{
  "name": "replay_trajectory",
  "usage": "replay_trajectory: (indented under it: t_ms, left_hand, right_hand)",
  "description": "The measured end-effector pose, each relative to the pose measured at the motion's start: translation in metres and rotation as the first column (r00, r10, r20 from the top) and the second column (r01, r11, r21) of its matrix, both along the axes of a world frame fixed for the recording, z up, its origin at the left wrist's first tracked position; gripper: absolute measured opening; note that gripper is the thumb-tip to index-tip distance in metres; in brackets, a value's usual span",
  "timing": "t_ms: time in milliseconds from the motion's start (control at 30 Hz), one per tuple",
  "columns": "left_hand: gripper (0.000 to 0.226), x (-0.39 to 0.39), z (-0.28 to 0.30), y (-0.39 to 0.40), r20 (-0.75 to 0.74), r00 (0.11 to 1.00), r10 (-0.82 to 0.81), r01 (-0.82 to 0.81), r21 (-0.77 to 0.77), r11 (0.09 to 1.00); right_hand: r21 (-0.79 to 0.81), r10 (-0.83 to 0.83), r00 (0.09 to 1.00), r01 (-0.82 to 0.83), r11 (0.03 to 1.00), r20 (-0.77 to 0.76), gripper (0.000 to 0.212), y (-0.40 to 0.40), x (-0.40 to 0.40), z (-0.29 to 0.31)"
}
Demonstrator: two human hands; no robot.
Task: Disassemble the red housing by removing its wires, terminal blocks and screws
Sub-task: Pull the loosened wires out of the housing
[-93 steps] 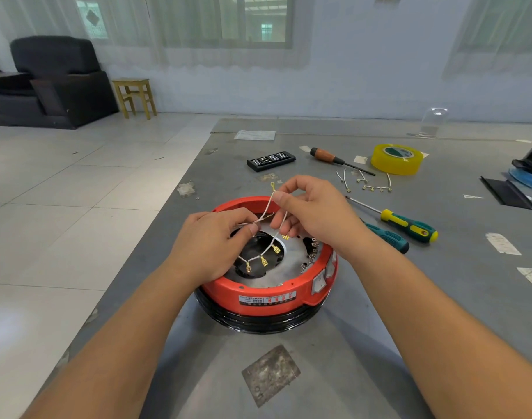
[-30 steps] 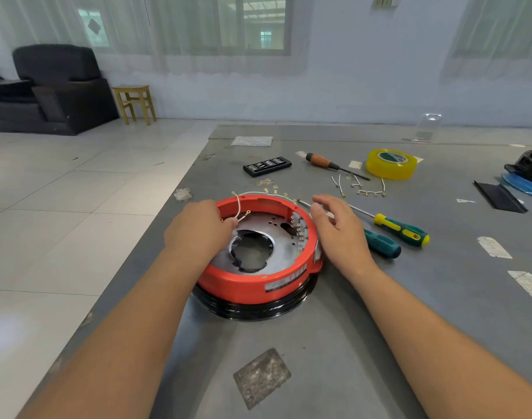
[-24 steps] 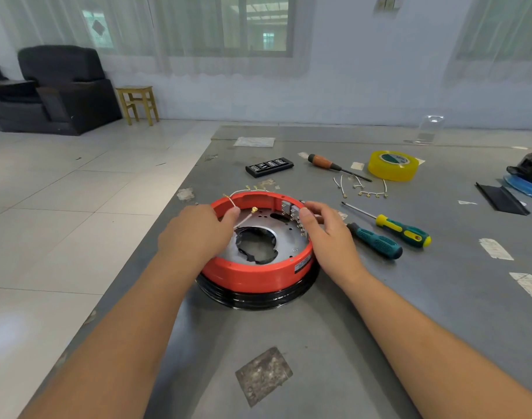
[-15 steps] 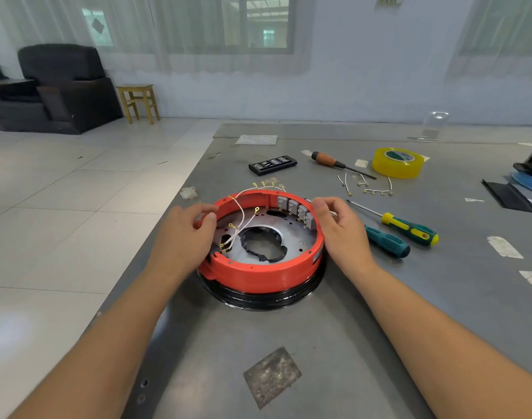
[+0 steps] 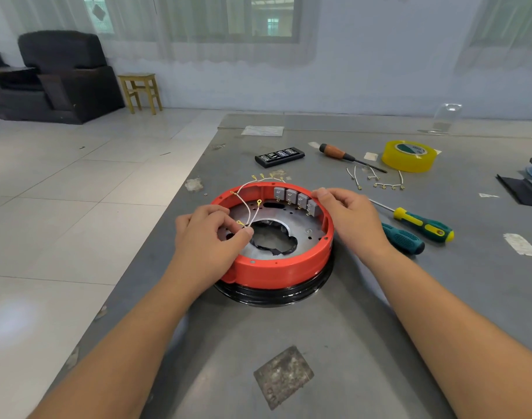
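Soft daylight enters through the curtained window (image 5: 260, 18). A pale glare patch lies on the floor tiles (image 5: 12, 325). Edges bend from the wide lens; shadows are weak.

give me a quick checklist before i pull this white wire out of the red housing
1. Wire gripped: ok. The left hand pinches the white wire near the plate's centre hole.
2. Housing steadied: ok. The right hand holds the rim of the red housing beside the terminal blocks.
3. Wire free of its terminals: cannot tell. Several yellow lugs look loose; the far end drapes over the back rim.
4. Terminal blocks removed: not ok. Four grey blocks sit inside the rim.
5. Tool within reach: ok. The teal screwdriver lies on the table right of the housing.
6. Spot for pulled wires: ok. Removed wires lie near the yellow tape.
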State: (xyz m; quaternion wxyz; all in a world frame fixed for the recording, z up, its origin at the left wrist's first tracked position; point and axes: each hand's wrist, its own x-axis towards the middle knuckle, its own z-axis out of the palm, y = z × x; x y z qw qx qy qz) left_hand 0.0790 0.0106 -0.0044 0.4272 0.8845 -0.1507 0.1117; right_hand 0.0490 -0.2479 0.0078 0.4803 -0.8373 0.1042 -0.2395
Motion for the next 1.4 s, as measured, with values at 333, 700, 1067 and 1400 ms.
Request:
replay_trajectory:
  t_ms: [333, 700, 1067, 1400]
  left_hand:
    - [0.025, -0.009, 0.002, -0.013, -0.025, 0.996, 0.088, -0.089, -0.028, 0.996]
    - [0.016, -0.013, -0.001, -0.014, -0.032, 0.995, 0.094, -0.098, -0.154, 0.983]
    - [0.012, -0.011, 0.002, -0.015, -0.066, 0.991, 0.114, -0.12, -0.083, 0.989]
    - [0.01, -0.011, 0.001, -0.012, -0.057, 0.996, 0.071, -0.076, -0.075, 0.994]
  right_hand:
    - [-0.63, 0.18, 0.955, -0.291, 0.72, -0.236, 0.023, 0.049, -0.003, 0.035]
    - [-0.624, 0.329, 0.857, -0.515, 0.588, -0.397, 0.04, 0.073, 0.018, 0.033]
    - [-0.696, 0.191, 0.975, -0.214, 0.685, -0.111, 0.013, 0.067, 0.013, 0.022]
    - [-0.634, 0.318, 0.935, -0.342, 0.694, -0.157, 0.03, 0.068, 0.017, 0.023]
